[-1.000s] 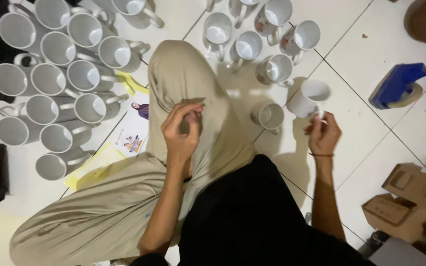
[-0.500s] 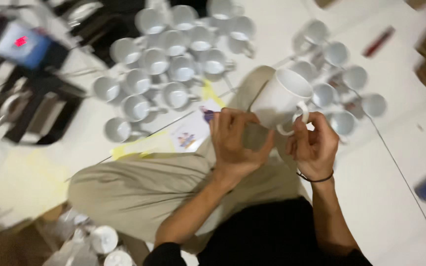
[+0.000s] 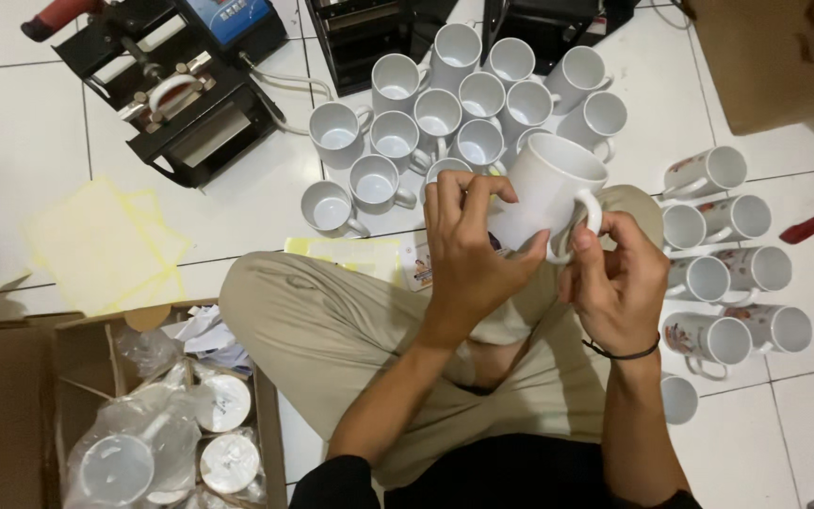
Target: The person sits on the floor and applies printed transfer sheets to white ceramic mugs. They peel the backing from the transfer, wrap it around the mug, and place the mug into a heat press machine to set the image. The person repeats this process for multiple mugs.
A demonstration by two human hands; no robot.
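Observation:
I sit cross-legged on a white tiled floor. A plain white mug [image 3: 550, 185] is held over my knee, tilted with its mouth up and away. My left hand [image 3: 471, 247] wraps its body from the left. My right hand [image 3: 617, 280], with a dark band on the wrist, pinches the handle from the right. Behind the held mug stands a cluster of several blank white mugs [image 3: 440, 113]. Several printed mugs [image 3: 723, 273] lie on their sides to the right of my knee.
A black mug press machine [image 3: 176, 90] sits at the upper left, more black equipment behind the mugs. Yellow sheets [image 3: 105, 250] lie on the floor. An open cardboard box [image 3: 96, 415] holds bagged mugs at lower left. A red tool [image 3: 810, 225] and another carton [image 3: 774, 57] lie right.
My right hand lifted the mug from the floor on the right to over my knee, and my left hand closed on its body. My view swung left, bringing the press and box into sight.

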